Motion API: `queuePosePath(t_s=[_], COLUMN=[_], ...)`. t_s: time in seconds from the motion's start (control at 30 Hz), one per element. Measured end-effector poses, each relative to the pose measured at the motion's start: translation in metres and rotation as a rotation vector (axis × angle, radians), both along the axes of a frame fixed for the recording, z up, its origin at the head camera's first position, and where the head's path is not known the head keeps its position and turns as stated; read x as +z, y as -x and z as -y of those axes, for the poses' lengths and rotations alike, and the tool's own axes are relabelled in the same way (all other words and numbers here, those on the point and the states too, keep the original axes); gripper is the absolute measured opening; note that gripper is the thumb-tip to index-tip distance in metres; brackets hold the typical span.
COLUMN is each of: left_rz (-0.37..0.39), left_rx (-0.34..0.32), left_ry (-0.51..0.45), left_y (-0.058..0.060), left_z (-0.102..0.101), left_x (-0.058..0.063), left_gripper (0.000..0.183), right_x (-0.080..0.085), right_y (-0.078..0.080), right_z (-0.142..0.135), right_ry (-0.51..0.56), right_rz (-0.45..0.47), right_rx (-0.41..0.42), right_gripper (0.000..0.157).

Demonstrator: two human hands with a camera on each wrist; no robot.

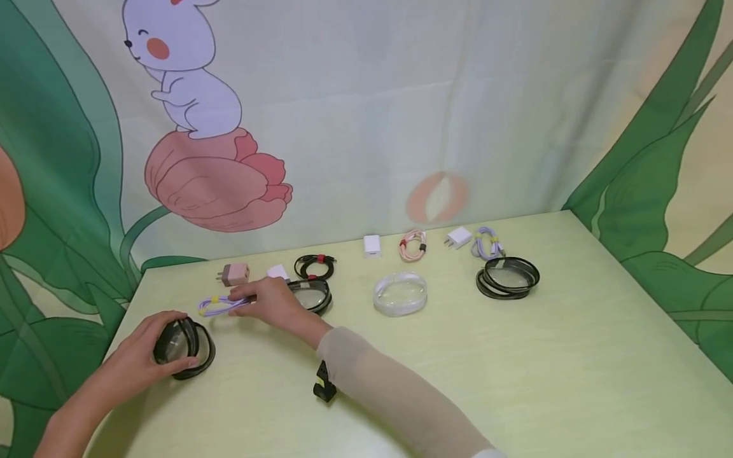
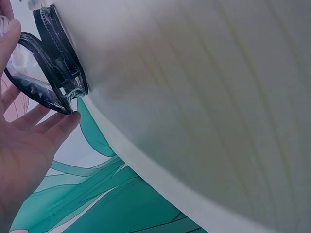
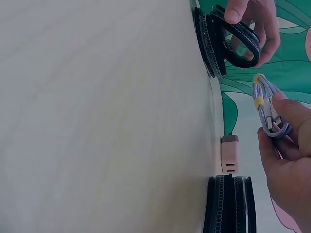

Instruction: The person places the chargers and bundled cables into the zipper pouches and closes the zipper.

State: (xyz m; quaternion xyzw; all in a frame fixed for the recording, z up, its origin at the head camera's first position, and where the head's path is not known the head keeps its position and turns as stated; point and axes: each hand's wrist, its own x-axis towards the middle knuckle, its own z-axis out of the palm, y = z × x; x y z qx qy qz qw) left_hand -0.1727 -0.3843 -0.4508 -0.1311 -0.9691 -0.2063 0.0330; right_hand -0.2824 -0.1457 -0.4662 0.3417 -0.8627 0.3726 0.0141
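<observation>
At the lower left of the head view, the left hand [image 1: 140, 350] pinches a clear case with black trim [image 1: 193, 340] between thumb and fingers, tilting it up off its lower rim. Just right of it, above the table [image 1: 458, 375], is a coiled lilac cable [image 1: 215, 312] with yellow ties, its end pinched between the thumb and fingers of the right hand [image 1: 275, 302]. Behind that cable sits a pink charger [image 1: 235, 275]. A white charger [image 1: 278, 272] and a second black-trimmed case [image 1: 327, 298] are partly hidden by the right hand, with a black cable [image 1: 314, 267] between them. Centre frame, a white plug [image 1: 372, 245] stands behind a transparent case [image 1: 400, 308], near a pink cable [image 1: 413, 246]. Right of centre come another white adapter [image 1: 459, 237], a second lilac coil [image 1: 488, 243] and, in front of it, a third black-trimmed case [image 1: 504, 294].
</observation>
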Motion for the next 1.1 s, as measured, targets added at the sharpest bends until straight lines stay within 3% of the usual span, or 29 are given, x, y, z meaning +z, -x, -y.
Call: queuePosePath(t_s=[0.4, 0.73, 0.83, 1.1], left_rz=[0.012, -0.022, -0.009, 0.015], left_rx=[-0.005, 0.003, 0.006, -0.009], left_ry=[-0.008, -0.026, -0.027, -0.052], left_y=[0.006, 0.001, -0.001, 0.003], left_z=[-0.004, 0.005, 0.006, -0.002], left_x=[0.002, 0.0, 0.0, -0.004], left_gripper=[0.088, 0.084, 0.084, 0.082], right_x=[-0.001, -0.002, -0.002, -0.006], right_y=[-0.008, -0.027, -0.033, -0.04], right_z=[-0.005, 0.027, 0.036, 0.039], right_ry=[-0.066, -0.176, -0.206, -0.254], right_rz=[0.039, -0.037, -0.06, -0.008], right_rx=[0.075, 0.143, 0.148, 0.114], right_gripper=[0.029, 0.028, 0.026, 0.022])
